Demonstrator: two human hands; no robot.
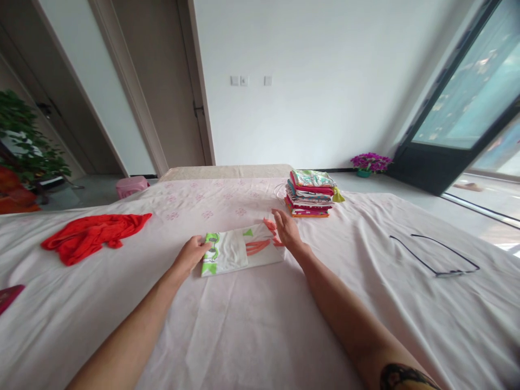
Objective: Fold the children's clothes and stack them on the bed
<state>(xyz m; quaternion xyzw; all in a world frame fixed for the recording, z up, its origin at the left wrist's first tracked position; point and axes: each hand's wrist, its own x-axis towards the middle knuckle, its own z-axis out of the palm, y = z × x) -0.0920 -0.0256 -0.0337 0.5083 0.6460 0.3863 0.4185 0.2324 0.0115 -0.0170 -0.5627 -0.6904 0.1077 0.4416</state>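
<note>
A folded white cloth [239,250] with green and orange prints lies flat on the pale pink sheet [260,325] in front of me. My left hand [190,255] rests at its left end, fingers curled over the edge. My right hand [287,228] lies at its right end with the fingers stretched out flat against the fabric. Just beyond the right hand stands a neat stack of folded colourful cloths [311,193].
A crumpled red garment [91,234] lies at the left of the bed. A black wire hanger [436,254] lies at the right. A dark red item [8,296] shows at the far left edge. Beyond the bed are a pink stool [132,186], plants and a glass door.
</note>
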